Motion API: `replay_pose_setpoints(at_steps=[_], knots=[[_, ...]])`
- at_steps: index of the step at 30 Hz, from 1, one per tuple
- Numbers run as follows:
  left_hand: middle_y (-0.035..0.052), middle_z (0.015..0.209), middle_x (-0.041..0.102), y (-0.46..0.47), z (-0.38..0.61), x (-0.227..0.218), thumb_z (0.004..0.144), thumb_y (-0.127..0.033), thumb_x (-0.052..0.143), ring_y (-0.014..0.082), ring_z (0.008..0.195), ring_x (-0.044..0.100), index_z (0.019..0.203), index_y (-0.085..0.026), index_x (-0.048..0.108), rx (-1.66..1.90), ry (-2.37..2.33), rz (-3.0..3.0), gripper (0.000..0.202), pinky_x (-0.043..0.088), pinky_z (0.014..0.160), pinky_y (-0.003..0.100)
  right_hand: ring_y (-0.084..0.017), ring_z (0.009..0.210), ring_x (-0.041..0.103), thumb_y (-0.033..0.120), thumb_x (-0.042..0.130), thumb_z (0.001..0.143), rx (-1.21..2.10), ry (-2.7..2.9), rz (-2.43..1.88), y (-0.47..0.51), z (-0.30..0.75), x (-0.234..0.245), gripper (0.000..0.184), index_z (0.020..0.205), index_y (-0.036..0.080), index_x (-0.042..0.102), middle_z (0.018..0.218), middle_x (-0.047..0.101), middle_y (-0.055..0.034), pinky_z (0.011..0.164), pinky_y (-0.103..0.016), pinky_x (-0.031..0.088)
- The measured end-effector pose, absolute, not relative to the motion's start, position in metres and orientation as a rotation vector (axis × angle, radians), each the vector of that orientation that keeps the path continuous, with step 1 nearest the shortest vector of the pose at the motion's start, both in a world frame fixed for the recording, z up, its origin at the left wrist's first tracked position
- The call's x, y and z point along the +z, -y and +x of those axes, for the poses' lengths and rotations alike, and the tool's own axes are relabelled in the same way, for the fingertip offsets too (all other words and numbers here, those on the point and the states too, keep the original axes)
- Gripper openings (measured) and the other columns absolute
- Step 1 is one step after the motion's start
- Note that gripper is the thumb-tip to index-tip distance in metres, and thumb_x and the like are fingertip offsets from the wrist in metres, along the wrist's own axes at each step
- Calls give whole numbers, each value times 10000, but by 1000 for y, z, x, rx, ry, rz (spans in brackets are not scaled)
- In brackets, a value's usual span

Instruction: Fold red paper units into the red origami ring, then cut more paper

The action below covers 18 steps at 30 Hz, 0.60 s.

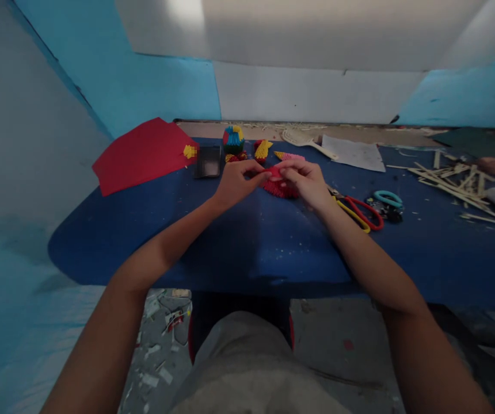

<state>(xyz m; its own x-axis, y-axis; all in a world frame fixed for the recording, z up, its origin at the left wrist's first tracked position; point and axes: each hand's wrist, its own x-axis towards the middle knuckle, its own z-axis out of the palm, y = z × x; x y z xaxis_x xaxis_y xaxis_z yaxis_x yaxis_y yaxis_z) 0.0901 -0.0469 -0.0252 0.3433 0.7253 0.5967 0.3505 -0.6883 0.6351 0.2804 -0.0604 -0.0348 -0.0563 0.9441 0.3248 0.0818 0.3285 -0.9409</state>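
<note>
Table (273, 247): blue, stretching beneath both forearms.
Red sheet (139, 155): flat, at the table's left.
Right hand (308, 181): thumb and forefinger pinching a red piece (274, 173).
Left hand (238, 183): thumb and forefinger pinching its other side.
Scissors (360, 203): beside the right forearm.
Red bristly cluster (280, 190): just under the fingertips; contact unclear.
Red piece: between both hands.

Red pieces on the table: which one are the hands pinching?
The small bright piece between left hand and right hand; the spiky piece shows below, the large sheet far left.
</note>
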Motion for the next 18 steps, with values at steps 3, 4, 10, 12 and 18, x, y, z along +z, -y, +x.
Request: replay_pose_setpoints(at_steps=[3, 4, 10, 12, 18], knots=[[25, 735, 732, 46, 90, -24, 815, -321, 680, 112, 659, 634, 775, -137, 732, 1239, -923, 2188, 195, 476, 647, 218, -96, 547, 560, 232, 706, 754, 759, 1570, -998, 61, 280, -36, 62, 812, 218, 721, 653, 661, 29, 553, -259, 481], [26, 740, 735, 46, 90, -24, 809, -298, 672, 111, 658, 636, 793, -134, 739, 1202, -927, 2185, 178, 474, 644, 215, -93, 530, 543, 236, 712, 750, 740, 1608, -990, 62, 279, -36, 68, 815, 220, 719, 647, 659, 33, 531, -254, 460], [29, 664, 723, 44, 90, -26, 809, -235, 625, 112, 600, 641, 787, -120, 750, 974, -953, 2141, 171, 453, 567, 200, -138, 639, 646, 277, 733, 758, 775, 1681, -934, 66, 275, -42, 113, 851, 225, 699, 728, 713, 8, 610, -285, 522], [29, 657, 725, 44, 90, -28, 801, -206, 609, 115, 597, 652, 763, -123, 747, 973, -973, 2116, 165, 471, 572, 199, -142, 659, 657, 252, 716, 771, 662, 1710, -962, 66, 274, -43, 66, 827, 219, 705, 754, 727, -1, 630, -289, 532], [23, 657, 728, 47, 95, -23, 821, -122, 535, 106, 595, 693, 717, -121, 702, 938, -965, 1769, 196, 506, 549, 170, -177, 776, 702, 212, 614, 848, 161, 1859, -919, 70, 278, -41, 146, 868, 247, 755, 861, 767, -22, 732, -339, 569]])
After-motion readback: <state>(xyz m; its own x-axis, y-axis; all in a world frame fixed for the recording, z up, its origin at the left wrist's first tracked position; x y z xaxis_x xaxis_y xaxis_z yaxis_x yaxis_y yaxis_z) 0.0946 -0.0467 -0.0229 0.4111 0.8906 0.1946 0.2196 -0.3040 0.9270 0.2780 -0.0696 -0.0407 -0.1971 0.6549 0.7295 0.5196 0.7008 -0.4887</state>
